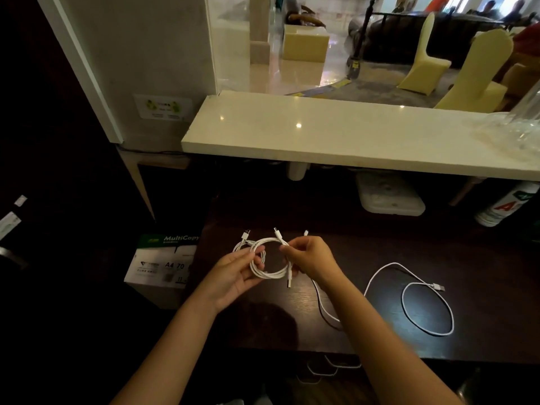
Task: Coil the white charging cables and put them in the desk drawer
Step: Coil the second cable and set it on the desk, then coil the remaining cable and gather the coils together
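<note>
Both hands hold the coil [270, 260] above the desk [482, 258]: left hand [233, 271] curled round its left side, right hand [309, 257] pinching the right side near the plug ends. A second cable [409, 293] lies loose on the desk to the right. We judge the loops should stay even and the ends tucked in so the coil cannot spring open.

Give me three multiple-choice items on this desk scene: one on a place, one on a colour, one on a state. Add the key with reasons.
1. Where does the loose cable lie?
A. on the dark desk, to the right of the hands
B. on the white counter
C. on the paper box

2. What colour is the coil?
A. black
B. white
C. green

3. How is the coil held?
A. lying untouched
B. by the left hand alone
C. by both hands

Key: 1 A, it loops on the desk; 2 B, its strands are white; 3 C, the left hand and the right hand both grip it.
</note>
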Tool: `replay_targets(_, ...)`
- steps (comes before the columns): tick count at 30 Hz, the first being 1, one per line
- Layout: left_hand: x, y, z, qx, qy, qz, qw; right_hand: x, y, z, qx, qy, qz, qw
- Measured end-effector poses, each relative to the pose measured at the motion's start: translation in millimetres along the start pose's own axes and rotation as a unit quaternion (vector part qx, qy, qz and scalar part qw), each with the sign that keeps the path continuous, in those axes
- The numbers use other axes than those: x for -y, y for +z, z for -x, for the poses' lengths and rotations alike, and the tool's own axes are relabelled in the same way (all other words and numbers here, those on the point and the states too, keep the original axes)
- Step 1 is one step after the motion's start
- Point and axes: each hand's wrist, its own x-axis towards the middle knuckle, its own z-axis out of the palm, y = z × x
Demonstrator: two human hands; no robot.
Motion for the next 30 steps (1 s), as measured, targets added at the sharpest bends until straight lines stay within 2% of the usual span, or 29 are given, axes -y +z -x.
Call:
replay_targets(5, 16.5, -12.4, -9.9, -0.138, 0.057, -0.084, 0.985, -19.0, 22.9, -13.2, -0.003, 0.05, 0.009, 0.999)
replay_targets(10, 24.7, -31.9, -36.0, -0.233, 0.065, -0.145, 0.959, -20.3, 38.7, -48.7, -0.006, 0.051, 0.077, 0.996)
replay_targets(19, 23.8, -61.9, -94.8, -0.306, 0.051, -0.193, 0.931, -22.7, 63.6, -128.1, 0.039, 0.008, 0.172, 0.984)
replay_targets(30, 43.1, -70.3, -107.4, -0.337, 0.036, -0.278, 0.899, -53.7, 73.7, -140.0, 0.039, 0.016, 0.197, 0.98)
